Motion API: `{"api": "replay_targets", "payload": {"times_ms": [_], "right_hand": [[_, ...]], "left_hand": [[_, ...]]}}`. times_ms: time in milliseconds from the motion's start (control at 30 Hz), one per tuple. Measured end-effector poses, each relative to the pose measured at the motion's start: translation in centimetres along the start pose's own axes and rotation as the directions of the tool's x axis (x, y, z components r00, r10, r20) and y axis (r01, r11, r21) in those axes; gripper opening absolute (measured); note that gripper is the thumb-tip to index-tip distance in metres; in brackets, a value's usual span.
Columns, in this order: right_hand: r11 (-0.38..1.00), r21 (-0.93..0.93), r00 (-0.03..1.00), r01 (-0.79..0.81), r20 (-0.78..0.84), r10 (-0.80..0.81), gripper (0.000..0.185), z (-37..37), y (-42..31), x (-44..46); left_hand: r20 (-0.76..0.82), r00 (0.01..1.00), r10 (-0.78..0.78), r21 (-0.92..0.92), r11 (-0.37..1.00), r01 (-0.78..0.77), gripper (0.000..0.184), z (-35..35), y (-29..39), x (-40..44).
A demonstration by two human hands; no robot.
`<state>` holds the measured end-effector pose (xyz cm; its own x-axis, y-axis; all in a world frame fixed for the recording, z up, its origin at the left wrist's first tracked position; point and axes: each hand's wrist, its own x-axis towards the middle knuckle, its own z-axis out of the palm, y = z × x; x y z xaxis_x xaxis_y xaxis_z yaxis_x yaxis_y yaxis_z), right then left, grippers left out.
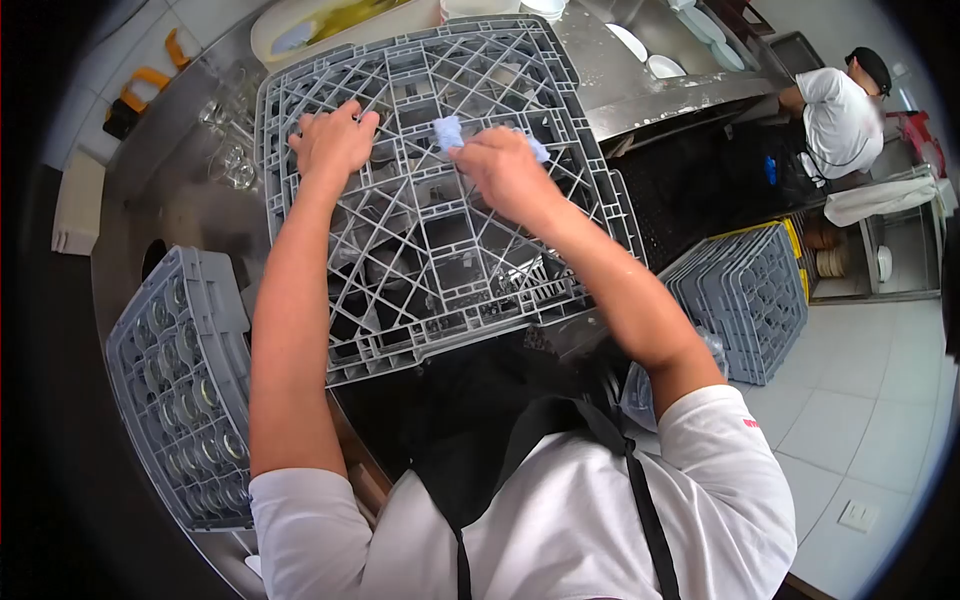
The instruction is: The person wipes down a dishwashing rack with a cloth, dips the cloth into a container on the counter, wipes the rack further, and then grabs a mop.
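A large grey plastic dish rack (440, 208) lies in front of me, its latticed face toward me. My left hand (335, 148) rests on its upper left part, fingers apart and bent against the bars. Whether the fingertips hook through the lattice I cannot tell. My right hand (500, 170) is closed around a light blue cloth (448, 132), pressed against the lattice right of the middle. Part of the cloth sticks out on both sides of the fingers. Dark gaps and shiny shapes show through the bars, too unclear to name.
Stemmed glasses (235, 165) lie on the metal counter at left. A grey glass rack (180, 380) full of glasses stands lower left. Stacked grey racks (745, 300) are on the floor at right. A co-worker (840, 120) stands beyond, near white dishes (665, 66).
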<state>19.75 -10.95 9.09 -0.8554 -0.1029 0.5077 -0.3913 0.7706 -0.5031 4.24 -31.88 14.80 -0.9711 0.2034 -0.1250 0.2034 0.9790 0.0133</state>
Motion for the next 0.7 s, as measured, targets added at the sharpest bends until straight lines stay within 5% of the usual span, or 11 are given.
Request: {"api": "replay_targets", "payload": {"times_ms": [267, 400, 433, 533, 700], "right_hand": [[0.987, -0.156, 0.98, -0.041, 0.188, 0.071, 0.012, -6.9, 4.8, -1.0], [0.995, 0.039, 0.996, -0.088, 0.016, 0.087, 0.019, -5.2, 1.0, 0.6], [0.996, 0.086, 0.999, 0.002, -0.041, 0.002, 0.022, -3.9, 0.0, 0.9], [0.995, -0.043, 0.995, 0.088, 0.04, -0.086, 0.019, -1.7, 0.4, -0.4], [0.964, -0.237, 0.988, -0.117, 0.072, 0.137, 0.012, -7.0, 6.8, -3.8]], "left_hand": [[-0.034, 0.999, 0.012, -0.019, 1.0, -0.013, 0.05, 0.2, -0.4, 0.0], [-0.065, 0.998, 0.015, -0.012, 1.0, -0.016, 0.05, 0.5, -0.4, 0.1], [-0.065, 0.998, 0.016, -0.014, 1.0, -0.017, 0.049, 0.5, -0.4, 0.0], [-0.064, 0.997, 0.033, -0.012, 0.999, -0.034, 0.049, 0.2, -0.4, 0.1], [-0.08, 0.996, 0.029, -0.045, 0.998, -0.033, 0.047, 0.8, -0.8, 0.1]]}}
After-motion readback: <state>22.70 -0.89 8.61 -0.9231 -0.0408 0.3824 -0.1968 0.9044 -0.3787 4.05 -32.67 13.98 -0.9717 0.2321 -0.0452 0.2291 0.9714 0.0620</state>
